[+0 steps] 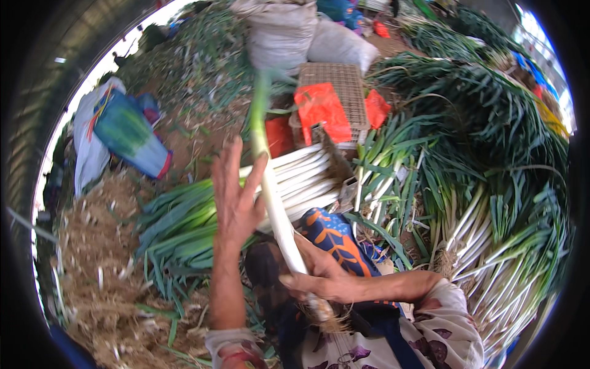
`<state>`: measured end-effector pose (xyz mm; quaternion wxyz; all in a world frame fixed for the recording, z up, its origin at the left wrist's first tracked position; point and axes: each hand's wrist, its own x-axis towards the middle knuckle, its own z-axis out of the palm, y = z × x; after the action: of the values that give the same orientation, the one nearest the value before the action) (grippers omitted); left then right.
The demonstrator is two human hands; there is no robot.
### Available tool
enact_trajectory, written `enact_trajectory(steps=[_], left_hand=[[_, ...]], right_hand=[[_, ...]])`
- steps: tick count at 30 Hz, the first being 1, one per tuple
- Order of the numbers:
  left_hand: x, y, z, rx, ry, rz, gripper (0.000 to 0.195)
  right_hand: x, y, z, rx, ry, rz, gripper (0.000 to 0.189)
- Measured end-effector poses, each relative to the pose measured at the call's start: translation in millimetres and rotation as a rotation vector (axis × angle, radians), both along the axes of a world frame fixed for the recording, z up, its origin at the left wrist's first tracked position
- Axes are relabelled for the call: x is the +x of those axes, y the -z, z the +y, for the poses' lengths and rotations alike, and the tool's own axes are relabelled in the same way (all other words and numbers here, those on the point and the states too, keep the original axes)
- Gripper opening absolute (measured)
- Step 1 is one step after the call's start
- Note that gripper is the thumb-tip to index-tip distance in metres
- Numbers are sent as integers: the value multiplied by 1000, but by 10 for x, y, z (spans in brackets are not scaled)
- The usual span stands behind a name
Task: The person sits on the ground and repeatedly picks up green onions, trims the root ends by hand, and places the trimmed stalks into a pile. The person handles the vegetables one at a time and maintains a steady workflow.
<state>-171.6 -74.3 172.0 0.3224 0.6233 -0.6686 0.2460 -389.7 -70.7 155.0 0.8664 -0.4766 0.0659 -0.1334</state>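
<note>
In the head view, a long leek (275, 198) slants across the middle, its green top blurred at the upper end and its roots hanging towards my lap. My right hand (322, 272) is closed round the lower white shaft, just above the roots. Beside the upper shaft is my left hand (237, 193), fingers spread and thumb over the stalk; whether it touches the stalk is unclear. Behind both lies a row of trimmed leeks (304, 177), white ends against a metal plate (334, 166) and green leaves to the left.
Untrimmed leeks (465, 226) heap on the right. Root trimmings (101, 276) cover the ground at left, near a wrapped leek bundle (131, 131). Ahead are a woven plastic crate (332, 74) with red plastic bags (325, 110) and white sacks (283, 34). Patterned cloth (339, 240) covers my leg.
</note>
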Motion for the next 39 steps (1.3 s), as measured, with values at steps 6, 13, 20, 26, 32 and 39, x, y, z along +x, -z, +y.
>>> enact_trajectory(steps=[6,13,20,26,32,39], left_hand=[[810,-446,610,105,-251,-496,42],[1437,808,573,484,-638,-390,36],[1336,2196,-448,877,-571,-238,71],[1427,2054,-502,992,-392,-229,35],[1664,2054,-655,660,-402,-279,13],[1609,2111,-560,642,-348,-71,40]], right_hand=[[-132,-27,-828,-1055,-232,-1,72],[1224,907,-2052,-1747,97,238,52],[1338,2689,-2567,-1831,478,819,71],[1756,2608,-2282,-1743,433,421,54],[2022,2672,-2494,-1642,591,315,36],[1819,2761,-2509,-1479,697,385,52]])
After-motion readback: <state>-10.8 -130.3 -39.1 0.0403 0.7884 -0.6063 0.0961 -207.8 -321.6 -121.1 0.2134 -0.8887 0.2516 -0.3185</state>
